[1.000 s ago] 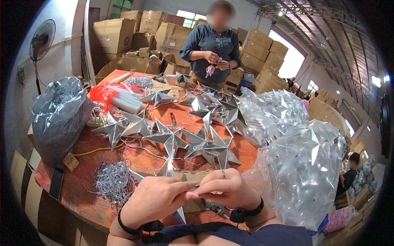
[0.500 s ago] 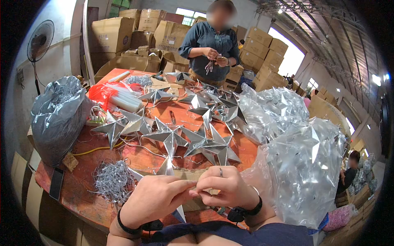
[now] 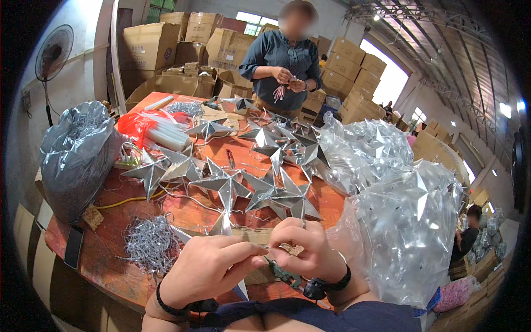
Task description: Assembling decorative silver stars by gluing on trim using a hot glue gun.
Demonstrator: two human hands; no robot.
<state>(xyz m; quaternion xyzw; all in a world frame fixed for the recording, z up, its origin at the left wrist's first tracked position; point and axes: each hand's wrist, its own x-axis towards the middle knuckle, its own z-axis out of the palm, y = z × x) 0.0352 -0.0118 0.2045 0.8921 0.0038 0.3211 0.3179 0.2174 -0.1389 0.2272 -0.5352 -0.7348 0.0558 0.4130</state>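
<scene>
My left hand and my right hand are pressed close together at the near edge of the red-brown table. Between them they pinch a silver foil star, most of it hidden behind my fingers, with one point sticking up and another poking down below my left hand. A thin wire runs between the fingertips of both hands. A dark tool lies just under my right hand. Several finished silver stars are spread over the table beyond my hands.
A heap of silver wire bits lies left of my hands, a phone at the table's left edge. Big clear bags of stars stand right, a grey bag left. A person works opposite, before stacked cartons.
My hands have stayed at the same spot, fingers shifting slightly on the star and wire. The person opposite keeps handling something small at chest height.
</scene>
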